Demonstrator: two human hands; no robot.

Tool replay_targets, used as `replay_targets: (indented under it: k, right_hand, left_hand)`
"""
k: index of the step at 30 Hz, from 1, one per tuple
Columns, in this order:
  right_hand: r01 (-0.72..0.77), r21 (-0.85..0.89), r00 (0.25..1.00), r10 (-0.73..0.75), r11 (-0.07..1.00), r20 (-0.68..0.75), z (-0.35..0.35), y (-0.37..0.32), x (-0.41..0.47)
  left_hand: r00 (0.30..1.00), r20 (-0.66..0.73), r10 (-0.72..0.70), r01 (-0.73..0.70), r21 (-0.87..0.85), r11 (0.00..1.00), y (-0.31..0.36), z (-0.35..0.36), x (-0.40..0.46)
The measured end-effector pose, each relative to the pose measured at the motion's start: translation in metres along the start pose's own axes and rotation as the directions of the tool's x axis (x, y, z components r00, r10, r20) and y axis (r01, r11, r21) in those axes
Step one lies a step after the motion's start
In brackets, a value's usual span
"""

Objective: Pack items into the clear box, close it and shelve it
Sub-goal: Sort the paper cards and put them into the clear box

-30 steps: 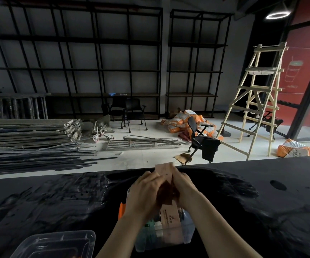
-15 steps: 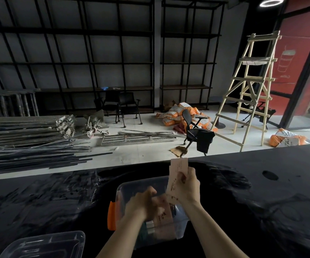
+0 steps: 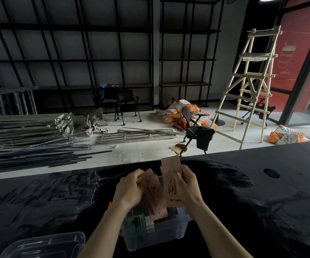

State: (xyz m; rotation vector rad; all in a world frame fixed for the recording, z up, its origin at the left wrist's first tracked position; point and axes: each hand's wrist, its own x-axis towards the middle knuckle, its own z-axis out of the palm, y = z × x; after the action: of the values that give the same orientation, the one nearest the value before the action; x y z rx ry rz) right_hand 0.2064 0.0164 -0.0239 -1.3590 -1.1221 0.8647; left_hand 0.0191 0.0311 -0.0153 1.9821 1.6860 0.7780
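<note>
Kraft paper sleeves (image 3: pixel 171 175), split between left hand (image 3: pixel 130 190) and right hand (image 3: pixel 184 187), both gripping, above open clear box (image 3: pixel 156 233), apparently for packing inside.

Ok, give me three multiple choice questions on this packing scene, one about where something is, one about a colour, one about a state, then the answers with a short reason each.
1. Where is the clear box?
A. on the black counter, under the hands
B. on the floor
C. on a shelf

2. What colour are the paper sleeves?
A. blue
B. brown
C. white

3. What state is the clear box in?
A. closed
B. open, lid off
C. upside down

Answers:
1 A: it sits on the black counter, beneath the left hand and right hand.
2 B: both held stacks are kraft brown.
3 B: items show through its open top, and a clear lid lies to its left.
</note>
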Motion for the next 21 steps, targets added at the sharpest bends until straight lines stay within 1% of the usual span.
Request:
replay_targets:
  k: [2,3,5,7,9,11,13,14,16,17,19,20,21]
  right_hand:
    - [-0.026,0.081,0.995,0.018,0.996,0.096,0.003,-0.006,0.000]
    - [-0.035,0.103,0.991,0.021,0.994,0.135,0.006,-0.009,0.000]
    - [-0.045,0.114,0.979,0.022,0.992,0.203,0.013,-0.015,-0.001]
    - [-0.058,0.136,0.964,0.020,0.989,0.265,0.019,-0.018,-0.004]
    - [-0.053,0.089,0.954,0.024,0.995,0.298,0.024,-0.019,-0.006]
    - [0.016,-0.021,0.951,-0.009,1.000,0.309,0.030,-0.022,-0.008]
    - [0.095,-0.095,0.932,-0.055,0.991,0.359,0.036,-0.027,-0.009]
    - [0.110,-0.097,0.919,-0.065,0.989,0.389,0.038,-0.029,-0.010]
    - [0.072,-0.025,0.895,-0.053,0.997,0.443,0.035,-0.029,-0.010]
    - [0.022,0.026,0.892,-0.032,0.999,0.450,0.033,-0.028,-0.010]
    - [-0.090,0.139,0.910,0.024,0.986,0.414,0.029,-0.024,-0.012]
    - [-0.137,0.207,0.922,0.048,0.969,0.384,0.029,-0.024,-0.014]
    - [-0.157,0.266,0.939,0.060,0.951,0.338,0.029,-0.023,-0.015]
  left_hand:
    - [0.997,0.015,0.079,-0.076,-0.139,0.987,0.004,-0.010,0.006]
    - [0.996,0.015,0.092,-0.087,-0.212,0.973,0.008,-0.013,0.009]
    - [0.996,0.000,0.085,-0.079,-0.356,0.931,0.018,-0.015,0.009]
    - [0.997,-0.041,0.061,-0.073,-0.454,0.888,0.026,-0.014,0.007]
    - [1.000,-0.011,-0.010,0.002,-0.587,0.810,0.035,-0.010,0.002]
    - [0.996,0.016,-0.091,0.078,-0.682,0.727,0.044,-0.003,-0.002]
    - [0.988,-0.047,-0.147,0.065,-0.734,0.676,0.048,0.004,-0.001]
    - [0.981,-0.085,-0.172,0.052,-0.744,0.666,0.049,0.004,0.000]
    - [0.963,-0.129,-0.238,0.048,-0.782,0.621,0.047,0.001,0.002]
    - [0.951,-0.135,-0.279,0.049,-0.823,0.566,0.044,-0.002,0.001]
    - [0.924,-0.111,-0.366,0.046,-0.918,0.394,0.042,-0.011,-0.001]
    - [0.917,-0.099,-0.387,0.036,-0.944,0.327,0.042,-0.014,-0.002]
    - [0.917,-0.116,-0.383,0.011,-0.949,0.314,0.042,-0.017,-0.004]
